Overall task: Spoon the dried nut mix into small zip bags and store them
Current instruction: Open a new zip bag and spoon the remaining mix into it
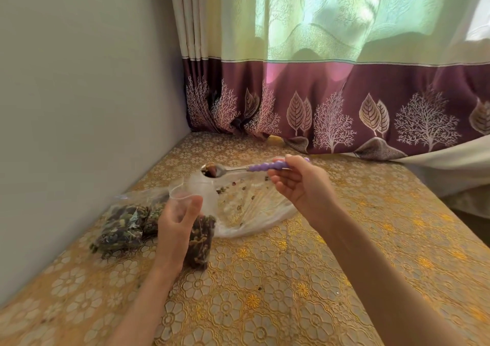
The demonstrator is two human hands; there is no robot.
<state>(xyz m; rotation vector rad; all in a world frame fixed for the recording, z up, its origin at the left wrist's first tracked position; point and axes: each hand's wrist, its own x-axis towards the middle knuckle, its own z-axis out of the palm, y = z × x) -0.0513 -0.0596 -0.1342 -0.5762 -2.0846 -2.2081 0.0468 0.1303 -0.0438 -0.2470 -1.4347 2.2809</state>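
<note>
Left hand [176, 223] fingers curl round a small zip bag [201, 229], upright above the table [291, 279]; right hand [299, 181] pinches a purple-handled spoon [238, 169], its loaded bowl over that bag's mouth; 2 filled bags [124, 226] lie left of it.

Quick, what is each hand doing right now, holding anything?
Left hand: grip closed round a small zip bag part-filled with nut mix.
Right hand: grip closed on the purple handle of a spoon carrying nut mix.

Left hand [177, 221] hides zip bag [200, 235] middle; both forearms cut off at btm edge; spoon [246, 167] contents blurred.
</note>
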